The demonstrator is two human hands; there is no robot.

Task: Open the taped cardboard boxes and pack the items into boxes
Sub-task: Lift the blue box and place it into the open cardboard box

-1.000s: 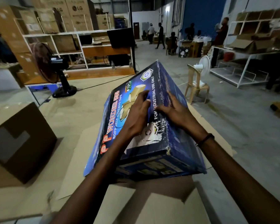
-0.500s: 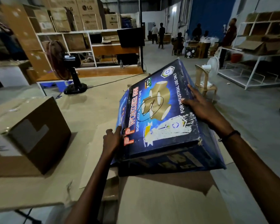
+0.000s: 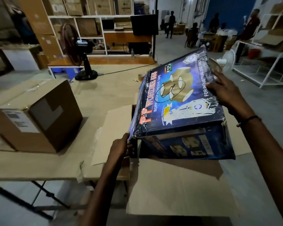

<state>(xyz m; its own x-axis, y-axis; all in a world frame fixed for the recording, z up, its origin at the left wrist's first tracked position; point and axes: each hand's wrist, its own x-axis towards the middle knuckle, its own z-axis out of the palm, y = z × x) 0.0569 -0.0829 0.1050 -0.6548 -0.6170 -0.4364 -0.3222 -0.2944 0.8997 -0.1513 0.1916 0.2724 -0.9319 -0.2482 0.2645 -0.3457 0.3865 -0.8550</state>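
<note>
A blue printed adhesive-tape box (image 3: 178,101) sits tilted over an open brown cardboard box (image 3: 178,185), whose flaps spread around it. My left hand (image 3: 121,146) grips the blue box at its near left corner, fingers curled round the edge. My right hand (image 3: 225,92) lies on the box's top right side, fingers spread along the edge. A sealed brown cardboard box (image 3: 38,116) with a white label stands on the table to the left.
The work table (image 3: 104,88) is covered in cardboard sheets. A standing fan (image 3: 78,51) and a tape roll (image 3: 141,77) sit at the table's far side. White shelves with boxes line the back and right. Several people stand far off.
My left hand went from the box's top to its near left corner. The right hand slid to the right edge. The blue box shifted right and sits less steeply tilted.
</note>
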